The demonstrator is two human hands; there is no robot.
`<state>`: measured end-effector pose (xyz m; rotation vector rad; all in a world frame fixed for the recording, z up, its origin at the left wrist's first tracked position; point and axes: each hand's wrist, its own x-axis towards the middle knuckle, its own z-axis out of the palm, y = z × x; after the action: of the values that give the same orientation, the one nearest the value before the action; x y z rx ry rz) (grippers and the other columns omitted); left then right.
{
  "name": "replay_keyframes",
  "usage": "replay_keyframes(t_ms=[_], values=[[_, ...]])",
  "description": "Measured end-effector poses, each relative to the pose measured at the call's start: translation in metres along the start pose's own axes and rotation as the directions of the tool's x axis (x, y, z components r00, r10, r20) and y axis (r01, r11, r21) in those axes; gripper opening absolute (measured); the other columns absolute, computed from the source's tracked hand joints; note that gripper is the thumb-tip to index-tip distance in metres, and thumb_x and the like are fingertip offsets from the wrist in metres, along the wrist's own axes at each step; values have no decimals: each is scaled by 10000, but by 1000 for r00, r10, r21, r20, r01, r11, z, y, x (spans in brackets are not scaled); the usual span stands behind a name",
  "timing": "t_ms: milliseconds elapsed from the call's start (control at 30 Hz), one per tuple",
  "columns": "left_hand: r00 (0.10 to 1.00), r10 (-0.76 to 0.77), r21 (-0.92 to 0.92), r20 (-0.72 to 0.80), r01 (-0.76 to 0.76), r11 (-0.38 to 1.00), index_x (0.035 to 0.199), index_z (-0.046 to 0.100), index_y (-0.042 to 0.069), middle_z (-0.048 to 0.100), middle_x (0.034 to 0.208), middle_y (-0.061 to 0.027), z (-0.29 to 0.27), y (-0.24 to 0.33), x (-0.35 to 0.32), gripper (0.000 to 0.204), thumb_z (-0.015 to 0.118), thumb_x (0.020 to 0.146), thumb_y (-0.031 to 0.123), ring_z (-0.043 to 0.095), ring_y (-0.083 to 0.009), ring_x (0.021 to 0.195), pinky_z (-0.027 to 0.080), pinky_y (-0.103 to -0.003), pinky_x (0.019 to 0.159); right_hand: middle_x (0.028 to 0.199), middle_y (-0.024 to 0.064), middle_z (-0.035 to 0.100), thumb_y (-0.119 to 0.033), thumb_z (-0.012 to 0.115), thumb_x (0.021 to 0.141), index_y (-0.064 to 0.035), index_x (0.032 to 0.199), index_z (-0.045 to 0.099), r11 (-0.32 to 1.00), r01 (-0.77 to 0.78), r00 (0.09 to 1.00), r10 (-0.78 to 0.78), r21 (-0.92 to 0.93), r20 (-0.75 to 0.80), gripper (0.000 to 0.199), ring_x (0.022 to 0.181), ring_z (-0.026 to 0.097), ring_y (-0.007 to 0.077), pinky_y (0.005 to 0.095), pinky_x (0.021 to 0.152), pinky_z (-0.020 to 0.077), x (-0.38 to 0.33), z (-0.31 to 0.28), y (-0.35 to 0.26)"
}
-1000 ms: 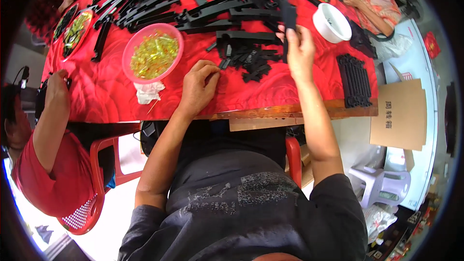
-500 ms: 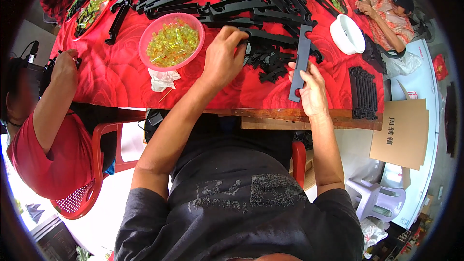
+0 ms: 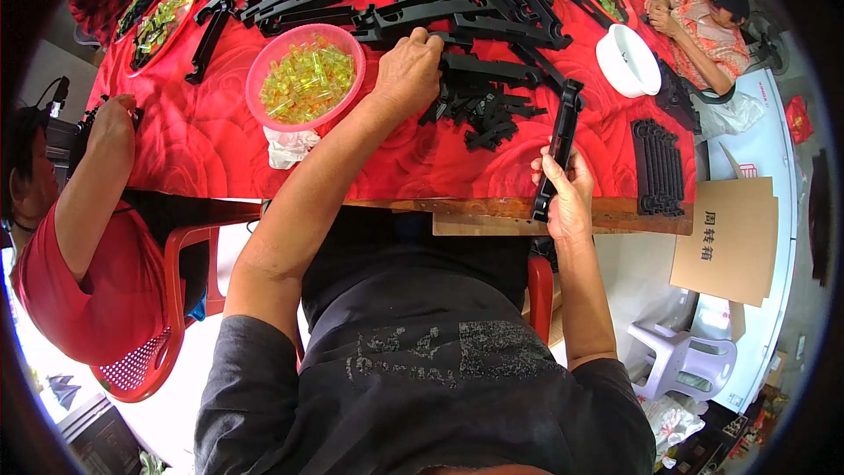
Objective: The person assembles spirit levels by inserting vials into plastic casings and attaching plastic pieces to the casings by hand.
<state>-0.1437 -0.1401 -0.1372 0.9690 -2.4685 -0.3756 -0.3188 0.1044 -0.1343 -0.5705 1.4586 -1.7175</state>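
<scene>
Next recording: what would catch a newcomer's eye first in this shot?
The bright red tablecloth heaped with long black plastic strips dominates the view. Just left of centre sits a pink bowl of yellow-green translucent pieces. The person's left hand rests on a pile of small black parts, while the right hand holds one black strip at the table's near edge.

Just one view here, a wide fisheye on the person's head looking steeply down over their own chest and forearms. It faces the red-covered table (image 3: 220,141), which fills the far half, fairly close. Edges bend hard at the rim, so the floor and white plastic stool (image 3: 681,356) curl in at right.
</scene>
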Motion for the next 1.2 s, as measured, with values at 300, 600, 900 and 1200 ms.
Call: replay_keyframes(t_ms=[300, 600, 900, 1200], values=[[946, 150, -208, -289, -215, 954, 1049, 643, 48, 645, 985, -202, -20, -5, 38, 296, 649, 758, -7, 636, -417, 944, 526, -483, 831, 1148, 92, 665, -36, 664, 913, -23, 1278, 569, 996, -57, 995, 51, 72, 85, 377, 987, 670, 194, 326, 842, 562, -16, 3, 4], [944, 79, -14, -320, -88, 996, 1304, 566, 52, 467, 1391, -312, -12, -5, 21, 581, 754, 758, 116, 533, -465, 1207, 465, -446, 1010, 1210, 128, 654, -60, 641, 935, 24, 1292, 568, 947, -168, 968, 106, 274, 229, 374, 1072, 665, 219, 353, 912, 578, -20, 6, 14], [975, -54, -330, -213, -20, 944, 1027, 661, 6, 641, 1028, -171, -32, 18, -77, 202, 695, 831, 44, 647, -345, 909, 520, -389, 764, 1334, 123, 598, -176, 615, 982, -15, 1394, 479, 905, -175, 971, 94, 387, 219, 463, 1145, 632, 240, 398, 910, 572, -24, 13, 22], [972, -113, -371, -205, 30, 928, 914, 658, 15, 636, 855, -158, -14, 24, -101, 99, 687, 820, 30, 649, -347, 756, 512, -417, 651, 1323, 106, 605, -241, 574, 1013, -7, 1394, 479, 857, -206, 969, 112, 473, 220, 457, 1104, 643, 218, 370, 928, 577, -29, 14, 31]])
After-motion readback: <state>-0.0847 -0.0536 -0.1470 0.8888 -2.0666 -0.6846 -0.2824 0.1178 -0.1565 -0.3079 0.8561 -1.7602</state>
